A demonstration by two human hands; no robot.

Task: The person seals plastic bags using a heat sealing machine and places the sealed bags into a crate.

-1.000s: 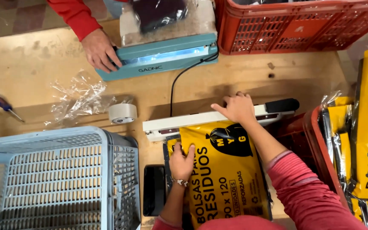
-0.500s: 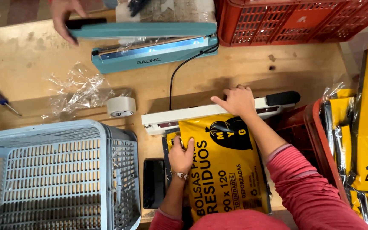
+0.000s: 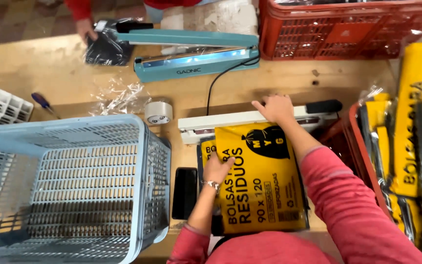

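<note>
A yellow pack of bags (image 3: 264, 181) in clear wrap lies flat on the wooden table in front of me, its top edge under a white heat sealer (image 3: 230, 121). My right hand (image 3: 274, 107) presses down on the sealer's arm, which is lowered. My left hand (image 3: 217, 168) rests flat on the pack's left edge and holds it in place. The sealer's black handle (image 3: 324, 106) sticks out to the right of my right hand.
A pale blue crate (image 3: 69, 186) stands at the left, a black phone (image 3: 185, 192) beside the pack, a tape roll (image 3: 158, 112) and crumpled film (image 3: 116, 98) behind. Across the table another person's hand (image 3: 85, 28) holds a black packet beside a raised teal sealer (image 3: 191, 54). Red crates and yellow packs (image 3: 416, 146) fill the right.
The other person has lifted the teal sealer's arm and moved a hand to a black packet at its left end. My hands stay on the white sealer and the pack.
</note>
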